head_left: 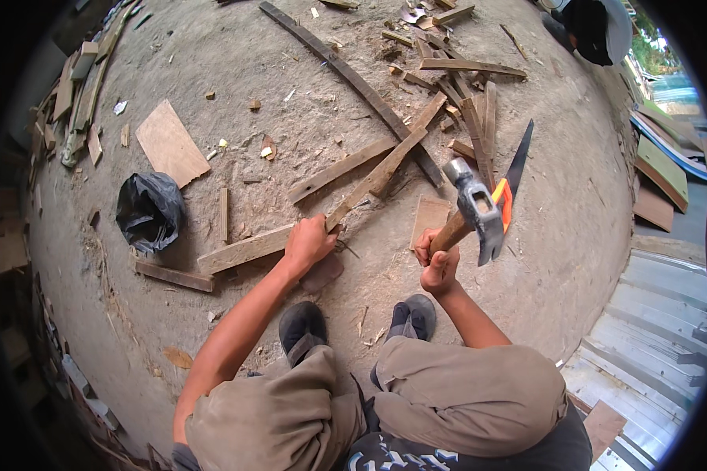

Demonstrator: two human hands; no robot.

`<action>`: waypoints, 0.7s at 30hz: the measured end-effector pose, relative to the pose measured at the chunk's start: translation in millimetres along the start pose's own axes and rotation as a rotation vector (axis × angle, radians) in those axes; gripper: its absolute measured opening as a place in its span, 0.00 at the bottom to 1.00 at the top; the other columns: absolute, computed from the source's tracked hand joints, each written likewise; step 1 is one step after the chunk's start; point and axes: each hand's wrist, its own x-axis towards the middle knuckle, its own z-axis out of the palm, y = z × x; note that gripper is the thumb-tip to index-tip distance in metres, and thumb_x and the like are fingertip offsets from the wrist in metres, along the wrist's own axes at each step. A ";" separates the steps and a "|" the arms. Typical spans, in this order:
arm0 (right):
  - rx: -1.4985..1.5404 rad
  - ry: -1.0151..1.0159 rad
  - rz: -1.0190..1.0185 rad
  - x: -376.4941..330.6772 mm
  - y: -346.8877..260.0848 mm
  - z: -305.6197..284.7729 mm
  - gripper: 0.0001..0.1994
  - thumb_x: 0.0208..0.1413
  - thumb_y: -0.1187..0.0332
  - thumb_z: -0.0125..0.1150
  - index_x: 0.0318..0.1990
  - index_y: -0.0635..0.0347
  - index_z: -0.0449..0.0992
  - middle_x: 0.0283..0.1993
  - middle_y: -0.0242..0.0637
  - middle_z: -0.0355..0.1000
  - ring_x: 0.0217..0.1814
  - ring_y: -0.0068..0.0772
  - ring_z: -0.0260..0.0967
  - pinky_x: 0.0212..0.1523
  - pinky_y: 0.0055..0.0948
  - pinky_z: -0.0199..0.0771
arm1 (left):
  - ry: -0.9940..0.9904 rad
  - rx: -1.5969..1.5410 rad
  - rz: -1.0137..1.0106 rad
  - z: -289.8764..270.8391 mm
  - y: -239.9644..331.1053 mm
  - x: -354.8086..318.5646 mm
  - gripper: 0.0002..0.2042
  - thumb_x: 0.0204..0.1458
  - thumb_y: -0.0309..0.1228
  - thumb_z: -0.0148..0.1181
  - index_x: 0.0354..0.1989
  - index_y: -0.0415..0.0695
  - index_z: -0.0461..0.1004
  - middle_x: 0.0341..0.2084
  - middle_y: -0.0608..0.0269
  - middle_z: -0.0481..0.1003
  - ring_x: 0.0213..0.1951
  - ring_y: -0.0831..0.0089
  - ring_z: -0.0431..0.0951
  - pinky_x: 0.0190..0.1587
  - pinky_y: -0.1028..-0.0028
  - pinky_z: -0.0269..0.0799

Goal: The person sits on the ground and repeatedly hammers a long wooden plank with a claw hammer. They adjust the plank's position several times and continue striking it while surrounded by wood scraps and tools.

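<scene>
My left hand is closed around a long wooden strip near its lower end. Beside that grip, a paler wooden piece runs off to the left; whether the two are joined is hidden by the hand. In my right hand is a claw hammer, gripped by its wooden handle and raised above the ground, head up and claw toward me. Behind the hammer lies a handsaw with a dark blade and orange handle, partly covered by the hammer head.
An open black plastic bag stands left, near a thin plywood sheet. A long dark beam crosses the ground ahead, beside a heap of wood scraps. Corrugated metal sheets lie at right. My shoes are close below.
</scene>
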 end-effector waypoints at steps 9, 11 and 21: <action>0.013 0.003 0.797 -14.6 40.4 -9.9 0.31 0.70 0.37 0.36 0.37 0.59 0.69 0.19 0.23 0.59 0.16 0.15 0.54 0.18 0.20 0.57 | 0.116 -0.120 0.195 7.6 -24.7 -0.8 0.21 0.55 0.42 0.68 0.40 0.32 0.73 0.27 0.39 0.77 0.32 0.43 0.79 0.38 0.54 0.73; 0.111 0.106 0.789 -14.7 28.8 3.8 0.31 0.70 0.38 0.36 0.39 0.60 0.69 0.20 0.23 0.57 0.17 0.14 0.54 0.18 0.20 0.57 | -0.004 -0.234 0.139 -13.9 -10.1 -6.7 0.22 0.56 0.43 0.67 0.45 0.34 0.71 0.27 0.44 0.77 0.30 0.52 0.80 0.35 0.57 0.74; 0.148 0.195 0.443 28.0 -18.6 14.8 0.17 0.68 0.64 0.57 0.51 0.63 0.57 0.31 0.35 0.67 0.24 0.21 0.69 0.23 0.24 0.74 | -0.314 -0.883 0.122 -96.8 -8.8 -26.4 0.14 0.63 0.40 0.57 0.44 0.40 0.69 0.32 0.59 0.77 0.30 0.73 0.76 0.34 0.71 0.75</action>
